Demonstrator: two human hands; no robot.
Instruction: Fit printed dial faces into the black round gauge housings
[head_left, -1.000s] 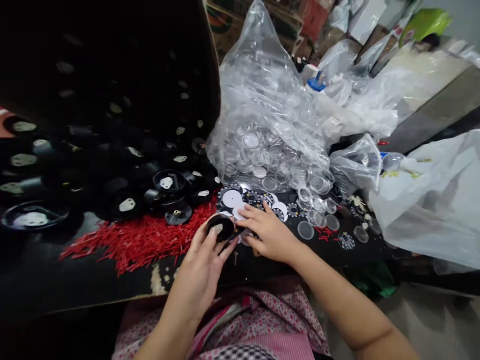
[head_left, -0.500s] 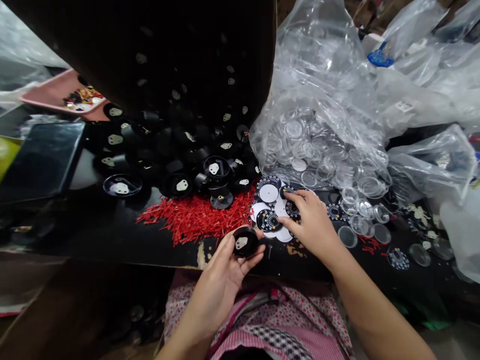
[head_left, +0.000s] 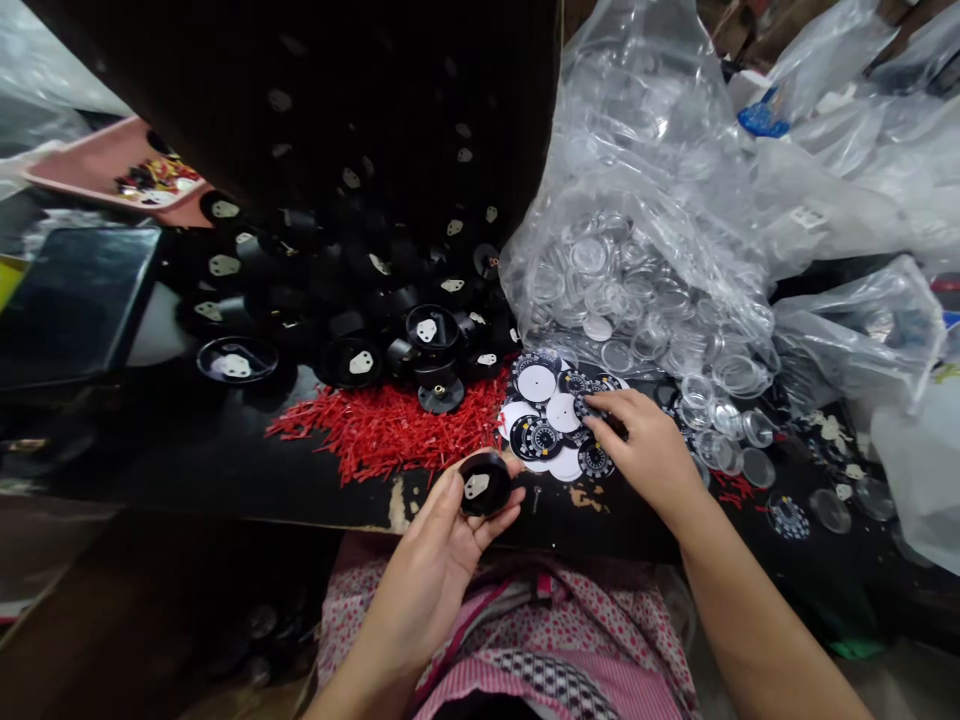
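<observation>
In my left hand (head_left: 442, 545) I hold a round black gauge housing (head_left: 485, 484), its open face up and a pale plate showing inside. My right hand (head_left: 645, 445) is over a loose pile of printed dial discs (head_left: 535, 437), some black with markings, others white side up. Its thumb and forefinger pinch the edge of a dark dial disc (head_left: 582, 407) on the pile. The fingers partly cover that disc. Red pointer needles (head_left: 405, 430) lie heaped left of the dials.
Several black housings (head_left: 352, 362) crowd the table's left and back. A plastic bag (head_left: 637, 230) of clear round lenses (head_left: 600, 280) sits behind the dials, with more loose lenses (head_left: 727, 450) at the right. A pink tray (head_left: 67, 165) of small parts stands far left.
My right hand has moved slightly right across the dials, and its thumb and forefinger have come closer together. The left hand still holds the housing, almost unmoved.
</observation>
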